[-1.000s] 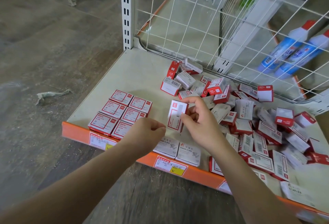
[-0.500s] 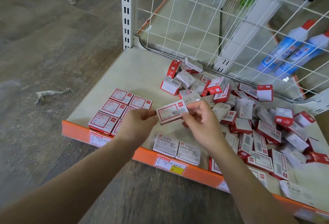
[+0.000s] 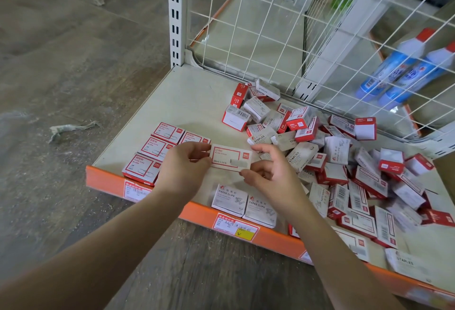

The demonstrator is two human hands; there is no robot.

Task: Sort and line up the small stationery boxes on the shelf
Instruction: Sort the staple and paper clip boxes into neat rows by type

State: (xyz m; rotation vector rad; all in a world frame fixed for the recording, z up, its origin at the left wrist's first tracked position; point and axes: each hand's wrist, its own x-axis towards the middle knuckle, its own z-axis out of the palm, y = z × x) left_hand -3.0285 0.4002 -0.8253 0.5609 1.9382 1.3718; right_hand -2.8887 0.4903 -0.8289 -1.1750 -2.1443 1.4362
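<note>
A small white box with a red frame (image 3: 230,156) hangs flat, face up, above the shelf (image 3: 197,98). My left hand (image 3: 184,167) pinches its left end and my right hand (image 3: 273,171) pinches its right end. Left of my hands lies a neat block of red-framed boxes (image 3: 157,152), partly hidden by my left hand. Two white paper clip boxes (image 3: 243,203) sit side by side at the front edge. A jumbled heap of red and white boxes (image 3: 344,162) covers the right half of the shelf.
An orange price rail (image 3: 197,213) with labels runs along the shelf's front edge. A white wire grid (image 3: 295,38) closes the back, with blue bottles (image 3: 403,73) behind it. A slotted upright (image 3: 176,14) stands at the back left corner. Grey floor lies to the left.
The box stood on end in my right hand alone. My left hand came up and took its left end, and the box now lies level between both hands.
</note>
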